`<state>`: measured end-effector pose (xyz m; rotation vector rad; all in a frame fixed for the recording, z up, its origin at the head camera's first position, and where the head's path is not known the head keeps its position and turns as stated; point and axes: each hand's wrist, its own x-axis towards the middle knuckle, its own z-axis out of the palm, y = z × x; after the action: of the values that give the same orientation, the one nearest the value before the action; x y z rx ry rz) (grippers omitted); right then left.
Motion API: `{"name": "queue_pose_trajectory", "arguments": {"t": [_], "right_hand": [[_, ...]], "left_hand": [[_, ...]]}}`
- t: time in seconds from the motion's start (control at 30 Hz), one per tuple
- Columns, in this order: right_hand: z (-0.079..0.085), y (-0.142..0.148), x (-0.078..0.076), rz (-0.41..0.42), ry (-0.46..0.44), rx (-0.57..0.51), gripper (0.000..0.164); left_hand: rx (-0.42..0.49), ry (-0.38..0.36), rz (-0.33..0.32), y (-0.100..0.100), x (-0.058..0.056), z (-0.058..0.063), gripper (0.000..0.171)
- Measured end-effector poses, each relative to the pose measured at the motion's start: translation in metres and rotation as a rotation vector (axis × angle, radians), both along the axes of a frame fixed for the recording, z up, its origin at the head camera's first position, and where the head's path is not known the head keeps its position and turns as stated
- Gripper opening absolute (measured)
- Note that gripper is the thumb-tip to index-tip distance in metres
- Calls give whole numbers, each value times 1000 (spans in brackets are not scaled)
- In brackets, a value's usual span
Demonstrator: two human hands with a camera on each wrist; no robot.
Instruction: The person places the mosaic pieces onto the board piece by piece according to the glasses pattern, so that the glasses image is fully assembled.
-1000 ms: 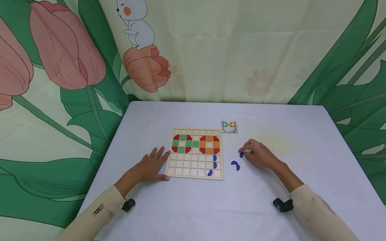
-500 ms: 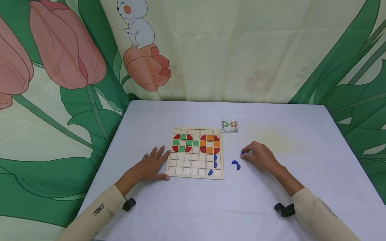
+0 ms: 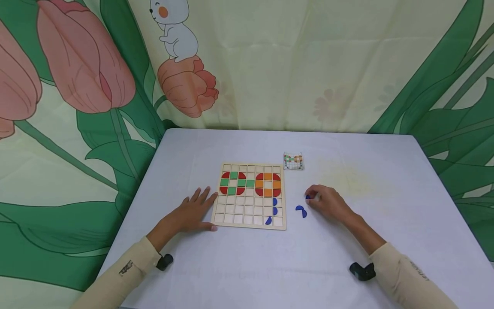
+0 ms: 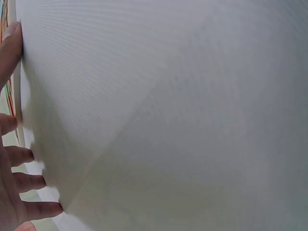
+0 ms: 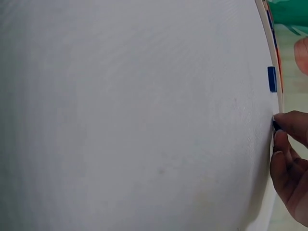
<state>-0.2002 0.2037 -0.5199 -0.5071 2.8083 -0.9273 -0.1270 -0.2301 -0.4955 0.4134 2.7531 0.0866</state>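
Note:
A square wooden grid board [image 3: 244, 211] lies on the table, its upper rows bearing red, green and orange pieces. Several blue half-round pieces sit in its lower right cells, among them one blue piece [image 3: 268, 220] in the bottom row. My left hand [image 3: 193, 211] rests spread beside the board, thumb and fingertips at its left edge. Right of the board, my right hand [image 3: 328, 202] pinches a blue half-round piece [image 5: 276, 125] between thumb and fingers, close over the table. Two loose blue half-round pieces [image 3: 299, 208] lie between that hand and the board.
A small pattern card [image 3: 293, 162] with a coloured grid picture lies beyond the board's upper right corner. The white-covered table [image 3: 247, 266] stretches around the board. A floral curtain [image 3: 293, 68] hangs behind the table.
My right hand has taken up the blue half-round piece, first lifting slightly, then shifting a little left and nearer. The left hand and board stay in place.

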Motion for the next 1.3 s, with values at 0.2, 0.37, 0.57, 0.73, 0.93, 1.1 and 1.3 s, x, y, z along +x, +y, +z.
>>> {"name": "queue_pose_trajectory", "arguments": {"t": [0.2, 0.37, 0.57, 0.73, 0.93, 1.1, 1.3], "right_hand": [[2, -4, -1, 38, -10, 33, 19], [10, -11, -5, 60, -24, 3, 22], [20, -32, -14, 110, -102, -79, 23], [25, -57, -18, 170, -172, -136, 24], [23, -88, -21, 239, -218, -189, 20], [19, -111, -19, 292, -216, -193, 19], [21, -133, -15, 341, -191, -179, 20]], "left_hand": [[5, -3, 2, -1, 0, -1, 107], [-3, 4, -4, -2, -1, -4, 108], [-3, 17, -7, -3, -1, -5, 108], [-10, 8, -4, -2, -2, -3, 108], [-11, -3, 3, -2, -2, -2, 109], [-8, -3, 6, -2, -2, -2, 110], [-7, 3, 7, -3, -2, -2, 110]]}}
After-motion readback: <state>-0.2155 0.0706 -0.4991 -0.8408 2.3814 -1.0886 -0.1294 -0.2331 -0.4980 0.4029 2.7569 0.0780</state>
